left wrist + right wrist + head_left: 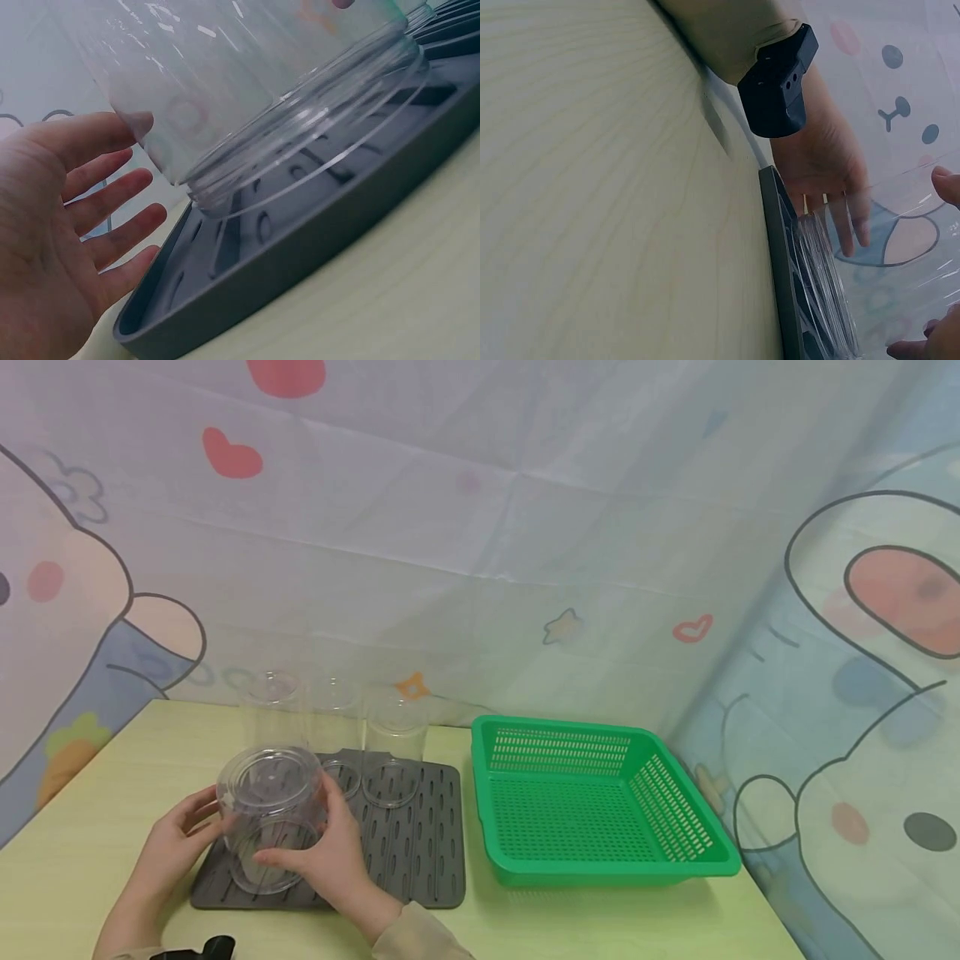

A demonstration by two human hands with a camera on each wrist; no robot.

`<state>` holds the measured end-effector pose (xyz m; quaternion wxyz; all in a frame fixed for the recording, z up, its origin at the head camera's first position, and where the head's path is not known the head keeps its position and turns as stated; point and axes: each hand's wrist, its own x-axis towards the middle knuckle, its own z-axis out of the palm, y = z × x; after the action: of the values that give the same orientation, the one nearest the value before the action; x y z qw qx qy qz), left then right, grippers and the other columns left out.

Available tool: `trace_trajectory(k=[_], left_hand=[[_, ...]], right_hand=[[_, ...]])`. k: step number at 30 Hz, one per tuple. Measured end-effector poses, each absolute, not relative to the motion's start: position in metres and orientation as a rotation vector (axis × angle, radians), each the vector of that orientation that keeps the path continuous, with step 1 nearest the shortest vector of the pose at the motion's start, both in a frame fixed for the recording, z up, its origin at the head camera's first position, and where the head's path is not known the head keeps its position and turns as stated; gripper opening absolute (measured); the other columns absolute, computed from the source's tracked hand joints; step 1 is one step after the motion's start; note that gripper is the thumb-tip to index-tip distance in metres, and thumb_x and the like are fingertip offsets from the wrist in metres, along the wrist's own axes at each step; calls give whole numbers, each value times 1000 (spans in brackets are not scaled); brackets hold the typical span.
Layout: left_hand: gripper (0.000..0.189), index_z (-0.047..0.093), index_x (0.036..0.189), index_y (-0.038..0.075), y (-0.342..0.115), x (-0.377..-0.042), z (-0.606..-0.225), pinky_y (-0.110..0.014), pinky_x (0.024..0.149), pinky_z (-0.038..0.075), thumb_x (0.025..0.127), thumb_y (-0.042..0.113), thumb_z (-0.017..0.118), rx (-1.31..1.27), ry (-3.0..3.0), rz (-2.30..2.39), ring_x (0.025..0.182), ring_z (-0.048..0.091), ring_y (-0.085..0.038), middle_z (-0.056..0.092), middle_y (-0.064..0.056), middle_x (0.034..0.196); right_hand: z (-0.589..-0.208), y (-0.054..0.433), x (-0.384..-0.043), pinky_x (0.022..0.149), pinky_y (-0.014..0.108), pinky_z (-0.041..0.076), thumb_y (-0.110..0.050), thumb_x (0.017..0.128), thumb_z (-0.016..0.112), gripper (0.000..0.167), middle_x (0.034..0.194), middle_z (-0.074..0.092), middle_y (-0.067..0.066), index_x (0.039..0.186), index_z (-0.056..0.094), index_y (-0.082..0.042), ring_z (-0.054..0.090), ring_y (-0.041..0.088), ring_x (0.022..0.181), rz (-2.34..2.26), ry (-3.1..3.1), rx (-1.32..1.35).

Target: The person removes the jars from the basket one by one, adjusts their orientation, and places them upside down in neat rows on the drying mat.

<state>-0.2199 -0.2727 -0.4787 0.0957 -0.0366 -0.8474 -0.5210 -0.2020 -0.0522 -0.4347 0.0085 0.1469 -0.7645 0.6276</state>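
Note:
A clear plastic jar (258, 852) stands mouth down on a dark grey slotted drying mat (420, 860), its ringed rim (307, 127) at the mat's surface. My right hand (337, 856) grips it from the right, thumb across the near side and fingers round the far wall. On the other side my left hand (174, 843) is held with loosely bent fingers, its thumb tip (139, 124) right at the jar wall. Behind, three more clear jars stand in a row, the rightmost jar (395, 743) partly over the mat's back edge.
An open green plastic basket (600, 868) with slotted walls sits right of the mat on the pale wooden table (600, 927). Close behind the table hangs a printed cloth backdrop (480, 568). A black camera strap piece (776, 90) is on the left wrist.

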Motion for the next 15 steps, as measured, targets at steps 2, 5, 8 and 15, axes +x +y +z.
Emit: trace_trajectory(k=[2, 5, 8, 15], left_hand=[[64, 34, 145, -10, -273, -221, -480, 4, 76, 37, 98, 26, 60, -107, -2511, -1535, 97, 30, 27, 43, 16, 132], [64, 34, 144, -10, -273, -221, -480, 4, 76, 37, 98, 26, 60, -95, -2515, -1536, 96, 30, 27, 47, 1, 138], [64, 34, 145, -10, -273, -222, -481, 4, 76, 38, 99, 27, 60, -81, -2525, -1542, 95, 29, 27, 44, -13, 143], [64, 33, 144, -11, -272, -223, -477, 4, 75, 38, 99, 26, 59, -59, -2542, -1541, 94, 30, 25, 37, -31, 145]], right_hand=[[-435, -52, -202, 105, 32, 47, -21, 71, 89, 101, 150, 39, -13, 152, 30, -28, 40, 7, 136, 1956, -2392, 463], [-435, -52, -202, 104, 30, 48, -22, 71, 89, 101, 149, 39, -12, 152, 30, -27, 40, 7, 136, 1942, -2402, 467], [-436, -52, -202, 103, 28, 48, -23, 71, 90, 102, 149, 40, -11, 153, 30, -26, 40, 6, 136, 1928, -2414, 473], [-437, -52, -202, 102, 26, 48, -23, 71, 89, 102, 149, 40, -12, 153, 28, -29, 39, 6, 136, 1920, -2424, 483]])
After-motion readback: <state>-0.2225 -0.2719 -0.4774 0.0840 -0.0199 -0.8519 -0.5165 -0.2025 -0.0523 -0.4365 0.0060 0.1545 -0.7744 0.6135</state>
